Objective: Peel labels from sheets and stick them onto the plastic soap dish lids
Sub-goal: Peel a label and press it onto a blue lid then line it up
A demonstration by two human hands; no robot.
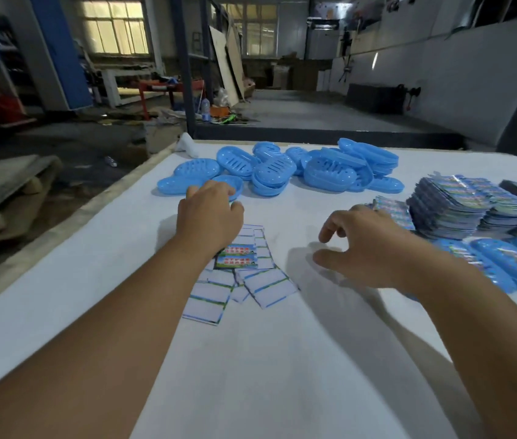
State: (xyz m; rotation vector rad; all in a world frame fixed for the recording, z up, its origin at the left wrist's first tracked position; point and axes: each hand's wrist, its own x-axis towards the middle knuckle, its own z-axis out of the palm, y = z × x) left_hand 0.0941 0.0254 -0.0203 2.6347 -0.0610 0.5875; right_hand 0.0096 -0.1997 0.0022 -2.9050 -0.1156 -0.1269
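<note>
The left hand (208,213) reaches toward the far edge of the white worktop (92,264), fingers on a blue soap dish lid (228,183); I cannot tell if they grip it. Label sheets (235,270), mostly peeled, lie mid-worktop. The right hand (368,245) hovers, fingers loosely curled, holding nothing. Label stacks (450,207) sit at the right edge.

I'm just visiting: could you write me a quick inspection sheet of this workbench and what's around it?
Surface: white table.
Job's things: heap of blue soap dish lids at the far side; stacks of label sheets at right; labelled lids near right; one sheet with labels left among peeled backings.
Clutter: nothing seen.
Hands: left hand reaches to a lid; right hand hovers, fingers loosely curled, holding nothing.
Cables: nothing seen.
Surroundings: dim workshop, boards, windows.
</note>
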